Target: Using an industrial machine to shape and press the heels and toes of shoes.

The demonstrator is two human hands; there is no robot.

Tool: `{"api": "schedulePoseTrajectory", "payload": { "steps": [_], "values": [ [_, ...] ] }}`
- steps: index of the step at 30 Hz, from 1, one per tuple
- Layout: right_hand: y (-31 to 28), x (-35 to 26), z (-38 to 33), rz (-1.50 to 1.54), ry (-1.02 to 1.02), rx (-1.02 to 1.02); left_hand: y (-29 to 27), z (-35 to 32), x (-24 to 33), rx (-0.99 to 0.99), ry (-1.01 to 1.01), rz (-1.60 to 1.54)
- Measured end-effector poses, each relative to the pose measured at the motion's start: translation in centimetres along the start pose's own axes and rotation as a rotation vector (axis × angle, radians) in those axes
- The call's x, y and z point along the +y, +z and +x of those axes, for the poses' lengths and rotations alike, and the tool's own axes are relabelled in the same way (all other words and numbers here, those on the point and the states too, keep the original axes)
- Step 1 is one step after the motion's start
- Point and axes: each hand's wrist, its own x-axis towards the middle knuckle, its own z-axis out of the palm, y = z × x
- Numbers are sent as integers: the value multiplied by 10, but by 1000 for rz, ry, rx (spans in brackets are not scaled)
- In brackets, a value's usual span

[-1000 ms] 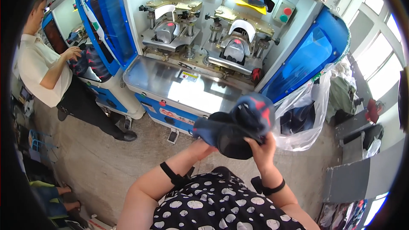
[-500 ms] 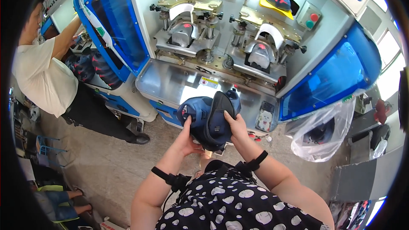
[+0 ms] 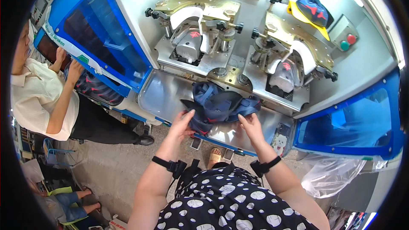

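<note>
Head view: navy caps [image 3: 219,105], bunched with their long axis left to right over the steel desk [image 3: 164,93], are pinched at opposite ends by the fingers of the left hand [image 3: 180,125] and right hand [image 3: 253,130].

Caps [image 3: 223,105] fanned out, left hand [image 3: 182,124] and right hand [image 3: 250,127] wider apart.
Bunched together between the hands before, they now spread from one hand to the other, over the ledge [image 3: 164,99]. Well beyond the left hand, the co-worker [image 3: 44,98] has drawn back an outstretched arm; two hands now show close together.
</note>
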Motion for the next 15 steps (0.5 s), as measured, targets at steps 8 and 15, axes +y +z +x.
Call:
{"api": "schedulePoseTrajectory", "payload": {
  "steps": [8,15],
  "values": [
    [65,-77,-47,-724,-920,-370,-41,-18,56,379,139,213],
    [156,-99,-22,-673,-511,-316,-20,-16,117,19,354,224]
  ]
}}
